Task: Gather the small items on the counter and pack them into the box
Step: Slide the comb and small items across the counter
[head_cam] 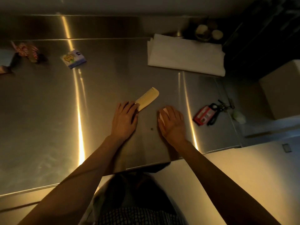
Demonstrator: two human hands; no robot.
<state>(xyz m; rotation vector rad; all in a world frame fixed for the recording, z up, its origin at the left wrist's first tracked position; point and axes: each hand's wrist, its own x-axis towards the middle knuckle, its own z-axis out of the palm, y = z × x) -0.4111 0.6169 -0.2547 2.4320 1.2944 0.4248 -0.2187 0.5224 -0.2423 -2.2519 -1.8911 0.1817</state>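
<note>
- Left hand [125, 120] lies palm down on the steel counter [48, 111], fingers nearly straight; its fingertips rest on the near end of the comb [148, 98], not curled round it.
- From this hand the cream comb runs toward 1 o'clock, flat on the counter.
- Right hand [172, 122] is just at 3 o'clock of the left one; its fingers are curled over a small pale pink item [162, 115], which shows at the thumb side.
- Small printed packet [73, 59] lies well apart, at 10 o'clock of the left hand.
- Red tag with keys [207, 115] lies near the right hand, at 3 o'clock.
- Folded white sheets [185, 57] lie at 12 o'clock of the right hand, far back.
- Cardboard box [282, 88] stands at 2 o'clock, at the counter's right edge.
</note>
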